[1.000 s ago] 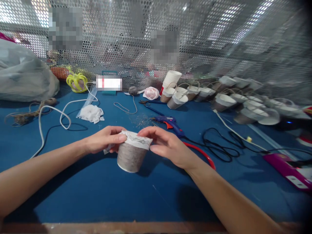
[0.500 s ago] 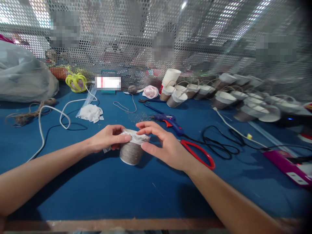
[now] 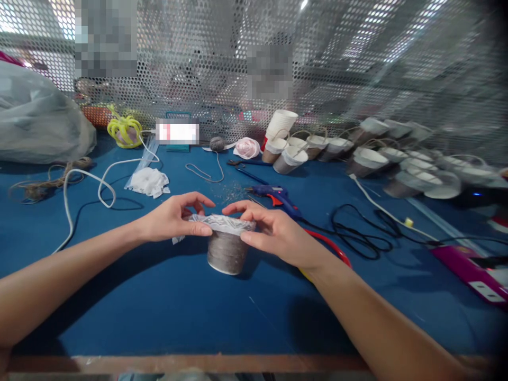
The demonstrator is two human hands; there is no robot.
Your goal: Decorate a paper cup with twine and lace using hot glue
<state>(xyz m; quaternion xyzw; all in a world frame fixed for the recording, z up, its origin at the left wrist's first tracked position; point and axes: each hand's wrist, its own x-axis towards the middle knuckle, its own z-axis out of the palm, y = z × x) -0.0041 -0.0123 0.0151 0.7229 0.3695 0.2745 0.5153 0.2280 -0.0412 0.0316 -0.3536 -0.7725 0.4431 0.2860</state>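
I steady the cup (image 3: 227, 255) at the worktop's (image 3: 178, 312) middle, my half-curled right hand (image 3: 283, 236) gripping its rim; my left hand (image 3: 169, 219), loosely curled, pinches the lace (image 3: 228, 226), probably keeping it snug.

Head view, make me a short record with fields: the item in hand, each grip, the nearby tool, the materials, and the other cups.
Item in hand: grey-brown wrapped cup, white lace band around its rim
Left grip: thumb at the band's left side
Right grip: thumb at the band's right side
Tool: blue glue gun, beyond the right grip
Materials: white pile, left; grey yarn ball, rear
Other cups: handled cups, rear right
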